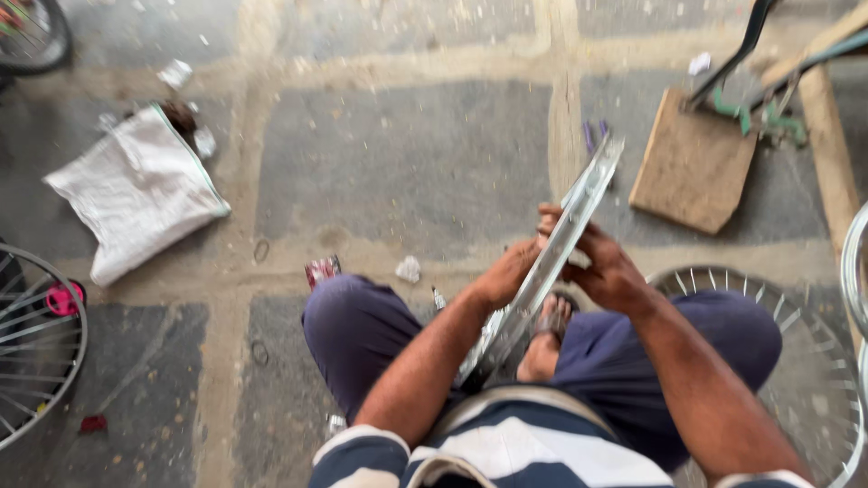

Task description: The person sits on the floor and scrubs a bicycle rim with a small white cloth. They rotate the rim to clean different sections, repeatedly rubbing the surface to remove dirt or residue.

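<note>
Hands, left [506, 271] and right [608, 271], close on stiff, light metal wheel rim [579, 203] edge-on; likely slippery, best gripped at its sidewalls.

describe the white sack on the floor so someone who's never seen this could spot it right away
Start at the stone floor ahead of the seated person's knees and look far left. There the white sack lies flat and crumpled, with a thin green edge along its right side. It is the biggest pale thing there; the scraps around it are tiny, and the spoked wheel below it is metal.

silver wheel rim [579, 212], edge-on, tilted, over lap
</note>
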